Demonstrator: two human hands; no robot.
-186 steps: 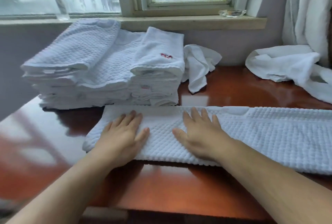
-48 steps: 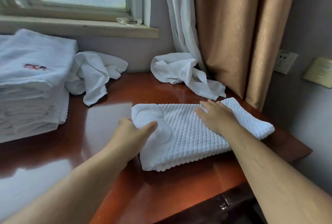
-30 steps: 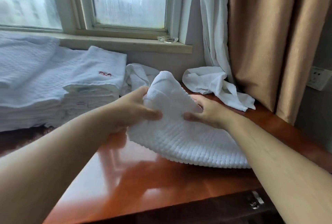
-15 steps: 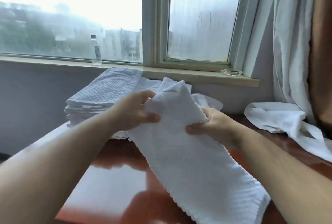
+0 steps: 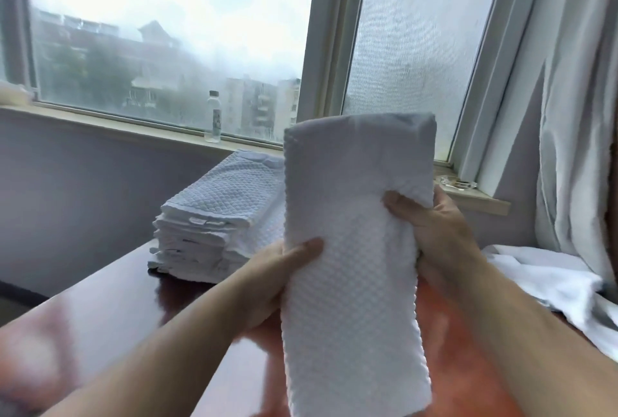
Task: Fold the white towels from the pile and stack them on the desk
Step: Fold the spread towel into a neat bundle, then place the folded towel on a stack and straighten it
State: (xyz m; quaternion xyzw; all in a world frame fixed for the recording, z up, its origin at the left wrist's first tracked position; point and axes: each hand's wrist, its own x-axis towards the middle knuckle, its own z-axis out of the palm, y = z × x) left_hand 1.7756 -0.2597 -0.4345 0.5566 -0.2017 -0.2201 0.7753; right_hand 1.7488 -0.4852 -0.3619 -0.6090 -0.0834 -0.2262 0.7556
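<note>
A folded white waffle-weave towel (image 5: pixel 351 249) hangs upright in the air above the desk (image 5: pixel 110 309), held by both hands. My left hand (image 5: pixel 271 283) grips its left edge, thumb on the front. My right hand (image 5: pixel 431 229) grips the right edge higher up, thumb pressed into the cloth. Behind it, at the back of the desk under the window, stands the stack of folded white towels (image 5: pixel 214 216). The towel hides the stack's right part.
Loose unfolded white towels (image 5: pixel 548 283) lie at the right on the desk, beside a white curtain (image 5: pixel 578 115). A small plastic bottle (image 5: pixel 213 117) and a glass ashtray (image 5: pixel 454 182) stand on the window sill. The reddish desk surface shows at the lower left.
The towel went from lying flat on the desk to being lifted clear of it. It is now held upright and higher in both hands, and my view has swung left and up.
</note>
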